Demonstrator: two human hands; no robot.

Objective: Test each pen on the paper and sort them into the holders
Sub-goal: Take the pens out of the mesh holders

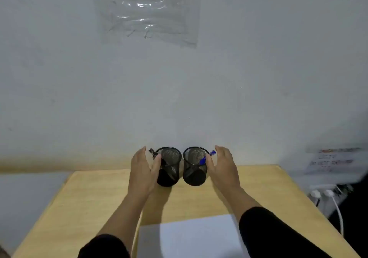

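Two black mesh holders stand side by side at the far edge of the wooden table point(79, 208). The left holder point(170, 168) has a dark pen point(153, 152) leaning out over its left rim. A blue pen point(207, 157) leans out of the right holder point(194, 168). My left hand point(142, 170) cups the left holder's outer side, thumb touching the mesh. Against the right holder's outer side lies my right hand point(224, 168), fingers apart, thumb at the blue pen. A white paper sheet point(191, 237) lies near me between my forearms.
A white wall rises right behind the holders, with a clear plastic sheet point(147, 13) stuck high on it. Right of the table, white plugs and a cable point(328, 196) sit in a power strip under a blurred printed notice point(332, 161).
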